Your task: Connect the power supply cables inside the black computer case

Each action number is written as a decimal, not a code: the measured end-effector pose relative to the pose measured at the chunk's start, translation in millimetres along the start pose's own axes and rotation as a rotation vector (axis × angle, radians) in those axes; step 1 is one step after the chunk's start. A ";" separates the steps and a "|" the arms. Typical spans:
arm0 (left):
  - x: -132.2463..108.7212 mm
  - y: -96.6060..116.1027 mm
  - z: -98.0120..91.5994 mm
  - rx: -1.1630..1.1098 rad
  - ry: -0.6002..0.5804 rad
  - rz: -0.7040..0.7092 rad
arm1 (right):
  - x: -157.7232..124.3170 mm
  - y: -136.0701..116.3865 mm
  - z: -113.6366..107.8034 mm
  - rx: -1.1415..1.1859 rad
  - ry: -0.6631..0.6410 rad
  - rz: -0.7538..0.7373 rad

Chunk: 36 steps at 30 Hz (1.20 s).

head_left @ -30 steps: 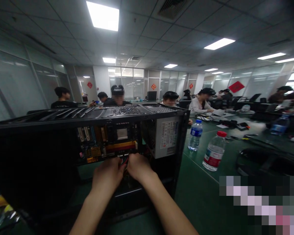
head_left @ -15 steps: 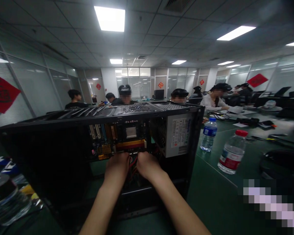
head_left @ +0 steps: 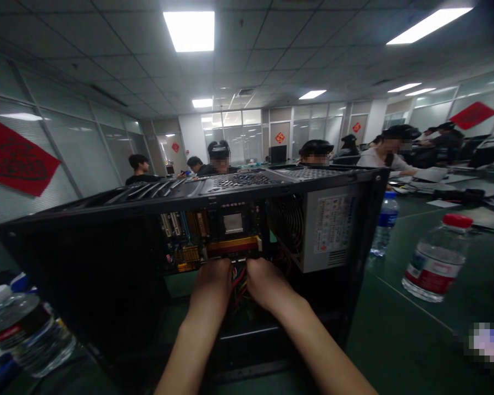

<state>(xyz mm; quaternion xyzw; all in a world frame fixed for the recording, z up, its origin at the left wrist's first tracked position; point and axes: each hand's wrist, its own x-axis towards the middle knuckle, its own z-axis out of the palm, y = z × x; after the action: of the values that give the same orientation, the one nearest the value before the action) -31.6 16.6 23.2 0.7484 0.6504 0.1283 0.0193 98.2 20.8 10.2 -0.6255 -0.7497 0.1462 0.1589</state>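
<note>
An open black computer case (head_left: 107, 274) stands on the green table in front of me. Inside I see the motherboard (head_left: 214, 241) with yellow and orange slots, and a grey power supply (head_left: 329, 227) with a fan at the right. My left hand (head_left: 212, 285) and my right hand (head_left: 269, 285) reach into the case just below the motherboard, side by side, fingers curled around a bundle of red, yellow and black wires (head_left: 239, 282). The fingertips are hidden behind the knuckles.
A red-capped water bottle (head_left: 436, 258) and a blue-labelled bottle (head_left: 385, 222) stand on the green table (head_left: 395, 340) to the right. Another bottle (head_left: 20, 329) lies at the lower left. Several seated people work at tables behind the case.
The view has turned left, so the case and bottles sit further right in the picture. Both hands stay inside the case on the wires, barely shifted.
</note>
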 end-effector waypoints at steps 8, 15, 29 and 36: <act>3.5 -1.5 -0.3 -0.041 0.038 0.003 | -1.3 4.5 -2.3 0.040 -0.035 -0.021; 5.5 -10.7 0.7 -0.128 0.065 -0.020 | 3.6 10.8 1.3 0.001 -0.045 0.011; 7.0 -11.2 0.3 -0.199 0.080 0.002 | 4.2 11.4 2.8 -0.074 -0.012 0.019; 5.6 -6.7 1.9 -0.099 0.080 -0.008 | 2.0 9.7 2.3 -0.075 0.001 0.016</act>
<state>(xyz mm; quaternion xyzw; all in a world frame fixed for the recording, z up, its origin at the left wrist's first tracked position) -37.0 23.4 21.0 0.7382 0.6465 0.1899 0.0307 105.5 24.4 4.1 -0.6370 -0.7496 0.1190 0.1347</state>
